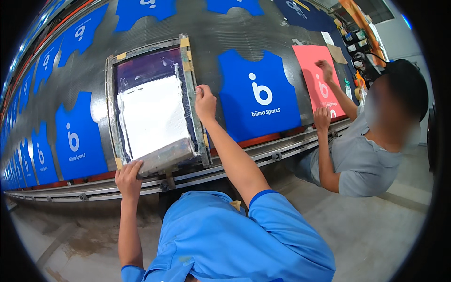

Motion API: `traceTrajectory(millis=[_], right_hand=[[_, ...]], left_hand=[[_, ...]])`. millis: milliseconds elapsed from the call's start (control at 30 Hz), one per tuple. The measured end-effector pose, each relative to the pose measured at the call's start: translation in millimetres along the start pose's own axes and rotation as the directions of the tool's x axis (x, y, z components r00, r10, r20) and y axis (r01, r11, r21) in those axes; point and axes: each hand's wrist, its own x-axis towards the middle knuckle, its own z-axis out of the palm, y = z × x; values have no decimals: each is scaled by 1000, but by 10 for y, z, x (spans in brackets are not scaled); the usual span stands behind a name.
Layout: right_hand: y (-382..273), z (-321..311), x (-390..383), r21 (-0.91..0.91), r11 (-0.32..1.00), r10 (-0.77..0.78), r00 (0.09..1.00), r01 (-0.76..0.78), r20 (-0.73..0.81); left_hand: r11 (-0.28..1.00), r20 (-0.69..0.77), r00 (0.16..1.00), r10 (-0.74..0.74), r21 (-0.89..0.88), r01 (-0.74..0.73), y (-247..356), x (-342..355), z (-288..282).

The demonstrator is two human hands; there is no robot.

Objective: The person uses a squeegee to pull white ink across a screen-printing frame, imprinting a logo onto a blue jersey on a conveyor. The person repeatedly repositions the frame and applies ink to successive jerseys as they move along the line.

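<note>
A screen printing frame (112, 94) lies on the dark table in front of me, its mesh thickly covered with white ink (152, 110). Across its near end rests a squeegee (167, 156), smeared with ink. My left hand (128, 179) is closed on the frame's near left corner, fingers close against the squeegee's left end. Halfway along the right side of the frame, my right hand (206, 104) grips the rail. To its right is a blue sleeveless shirt (239, 98) with a white print; another printed blue shirt (91, 150) lies left of the frame. Whatever is under the frame is hidden.
Several more printed blue shirts (84, 35) line the long table (197, 28). A metal rail (249, 162) follows its near edge. At right a co-worker (366, 164) in grey has both hands over a coral printed sheet (307, 70). Bottles (359, 46) stand beyond.
</note>
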Motion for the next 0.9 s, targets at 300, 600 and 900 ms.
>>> traceTrajectory(millis=[300,600,900], right_hand=[[309,-675,296,-76,984,-163,985,158,-60],[-210,-1636,476,-586,631,-357,861,508,363],[-1156,-1009,1252,-493,513,-229,665,703,710]], left_hand=[[989,70,993,-92,-110,100,110,1375,141],[989,319,945,-75,-100,113,-32,2679,196],[994,430,903,-10,-94,55,-15,3009,197]])
